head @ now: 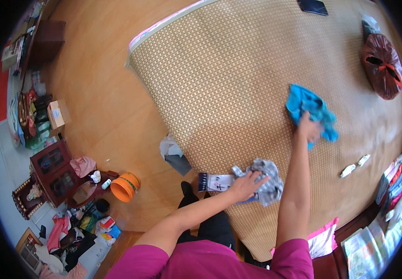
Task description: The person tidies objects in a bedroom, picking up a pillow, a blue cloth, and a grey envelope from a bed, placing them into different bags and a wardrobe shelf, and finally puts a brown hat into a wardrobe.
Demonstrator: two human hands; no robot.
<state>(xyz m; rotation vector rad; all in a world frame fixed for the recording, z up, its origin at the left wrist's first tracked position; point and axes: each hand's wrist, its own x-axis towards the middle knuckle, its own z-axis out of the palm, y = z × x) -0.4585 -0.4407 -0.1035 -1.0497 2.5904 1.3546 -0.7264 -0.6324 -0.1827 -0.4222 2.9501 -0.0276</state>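
Note:
My right hand [310, 130], blurred, is on a crumpled turquoise cloth [296, 99] over the woven mat [221, 87] of a bed. The fingers seem to be bunched into the cloth, with folds spread around them. Lower and to the left, my left hand [248, 186] lies palm down on a grey-and-white patterned cloth [269, 174], its fingers extended and a little apart. Under and beside that hand is a flat white-and-dark-blue packet [218, 182] with printing, at the mat's near edge.
A dark tablet or phone [313, 7] lies at the far edge. Right of my hands are two small white crumpled pieces [348, 171], a dark red plastic bag [382, 66] and folded clothes [394, 181]. An orange bucket [122, 190] stands on the wooden floor [110, 87].

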